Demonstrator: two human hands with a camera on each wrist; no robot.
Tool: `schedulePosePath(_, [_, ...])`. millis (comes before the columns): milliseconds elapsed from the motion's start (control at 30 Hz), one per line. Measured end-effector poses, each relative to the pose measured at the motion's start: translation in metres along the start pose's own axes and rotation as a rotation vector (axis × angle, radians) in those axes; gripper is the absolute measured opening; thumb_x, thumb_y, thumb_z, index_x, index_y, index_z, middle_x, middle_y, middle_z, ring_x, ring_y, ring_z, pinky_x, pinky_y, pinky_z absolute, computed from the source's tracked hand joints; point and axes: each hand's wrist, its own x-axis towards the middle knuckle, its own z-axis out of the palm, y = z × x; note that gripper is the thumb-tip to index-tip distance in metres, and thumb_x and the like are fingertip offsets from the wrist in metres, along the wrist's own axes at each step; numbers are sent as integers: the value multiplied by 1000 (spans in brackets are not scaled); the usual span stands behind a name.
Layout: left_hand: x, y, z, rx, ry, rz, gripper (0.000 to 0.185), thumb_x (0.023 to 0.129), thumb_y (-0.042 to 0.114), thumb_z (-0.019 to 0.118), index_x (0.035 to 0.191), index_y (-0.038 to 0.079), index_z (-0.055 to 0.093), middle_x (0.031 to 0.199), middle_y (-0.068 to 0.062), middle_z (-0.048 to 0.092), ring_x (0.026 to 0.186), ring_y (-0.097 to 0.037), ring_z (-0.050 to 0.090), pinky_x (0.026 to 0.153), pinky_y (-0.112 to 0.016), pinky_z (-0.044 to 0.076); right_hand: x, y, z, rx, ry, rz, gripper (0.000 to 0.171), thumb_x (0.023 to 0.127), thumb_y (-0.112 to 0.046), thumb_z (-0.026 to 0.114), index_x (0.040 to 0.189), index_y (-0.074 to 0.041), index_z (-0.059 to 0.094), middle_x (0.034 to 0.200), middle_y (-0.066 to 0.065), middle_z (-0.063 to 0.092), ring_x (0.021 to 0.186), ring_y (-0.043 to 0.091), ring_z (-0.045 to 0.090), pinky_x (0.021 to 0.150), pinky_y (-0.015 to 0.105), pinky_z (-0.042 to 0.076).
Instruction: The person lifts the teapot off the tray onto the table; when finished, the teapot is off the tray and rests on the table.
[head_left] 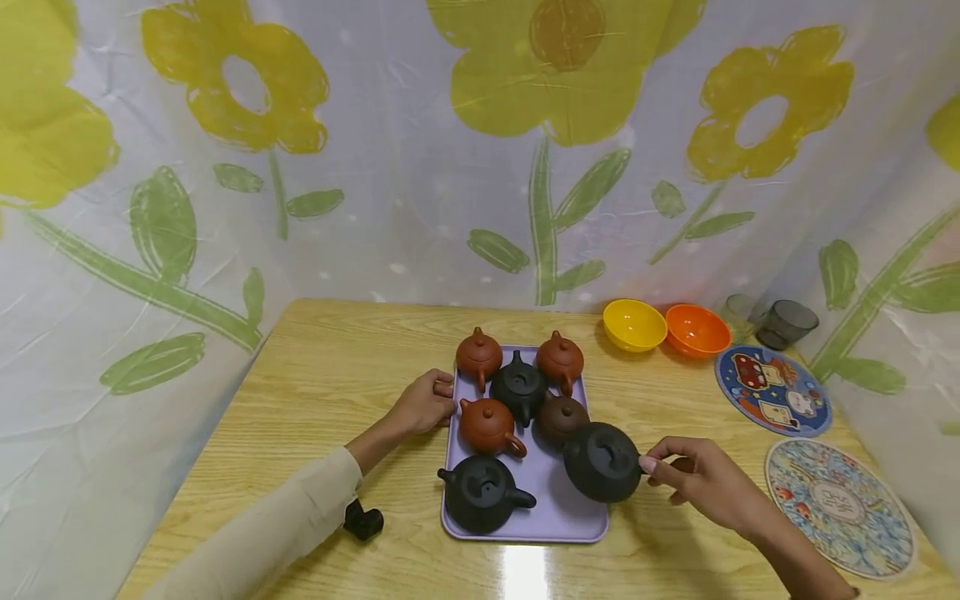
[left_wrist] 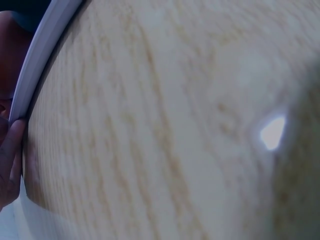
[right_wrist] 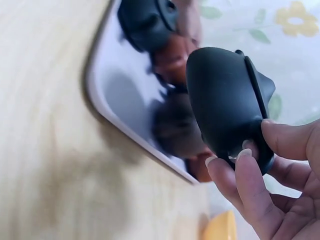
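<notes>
The right hand [head_left: 705, 482] has its thumb and fingertips closed on the handle side of a large black teapot [head_left: 603, 461], which sits at the near right corner of the lilac tray [head_left: 525, 525], overhanging the tray's right edge; the right wrist view shows the pot [right_wrist: 225, 100] pinched at its handle, but whether it rests on the tray or is just lifted cannot be told. The left hand [head_left: 424, 402] lies at the tray's left edge with fingers curled against the rim [left_wrist: 35, 65], steadying it, holding nothing else. Beyond the right hand's pot, six other teapots stand on the tray: another black one [head_left: 483, 493] towards the left hand, three reddish ones, a small black one and a brown one further off. Judging by this, the tray looks nearly or fully loaded, with only the pot under the right hand unsettled; the bowls, glasses and coasters beyond the right hand lie untouched on the table [head_left: 315, 392].
</notes>
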Motion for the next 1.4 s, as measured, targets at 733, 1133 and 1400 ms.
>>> schedulePosePath(733, [2,2,2,-48,-9,-11,48,86,-3,62,132,-4,51,119,-23,62,84,-20,66,65,-32,62,39,24,-49,-16,16,-1,28,102,-21,58,109,5,67,108,24,69,90,11,70,72,33,62])
schedulePosePath(1133, [2,3,2,-53,-16,-8,50,86,-2,62,134,-4,50,122,-24,61,87,-22,67,66,-31,62,63,44,-70,-20,-1,30,32,103,-24,57,110,6,66,107,25,68,97,26,69,76,35,62])
schedulePosePath(1400, [1,1,4,-16,25,-22,51,83,-1,61,133,-3,53,122,-23,62,85,-21,67,64,-30,62,80,58,-77,-23,-9,70,34,104,-27,56,110,5,68,104,20,70,99,30,66,84,43,62])
